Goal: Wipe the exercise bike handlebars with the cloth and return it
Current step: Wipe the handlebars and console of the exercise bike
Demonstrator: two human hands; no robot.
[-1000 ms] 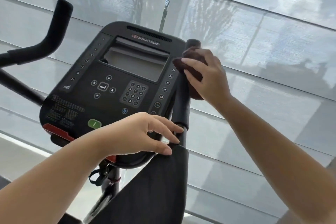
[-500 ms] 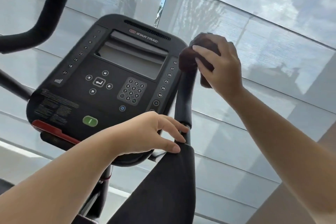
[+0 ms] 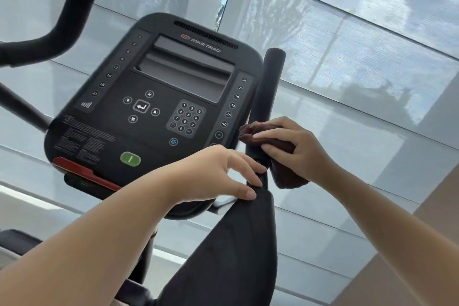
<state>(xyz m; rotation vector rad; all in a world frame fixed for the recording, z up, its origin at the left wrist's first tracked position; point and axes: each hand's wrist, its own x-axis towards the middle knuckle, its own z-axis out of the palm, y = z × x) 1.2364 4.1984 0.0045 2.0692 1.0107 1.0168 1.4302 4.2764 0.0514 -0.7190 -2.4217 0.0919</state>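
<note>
Head view: half a second ago the right hand (image 3: 295,149) had the cloth (image 3: 280,156) bunched over the top of the right handlebar (image 3: 269,92); now it has slid down to the lower part of the grip, and the bar's rounded tip stands bare above it. The console (image 3: 154,107) sits lower and more central in frame than before. The left hand (image 3: 216,176) has kept its place at the foot of the same bar.

The right fingers (image 3: 268,135) are curled tight round the brown cloth, pressing it against the bar, with a loose end hanging below the palm. The left fingers (image 3: 248,164) are spread and half open, their tips touching the bar's base, the thumb resting on the black pad (image 3: 238,256) below. The left handlebar (image 3: 67,20) stands well apart, untouched
</note>
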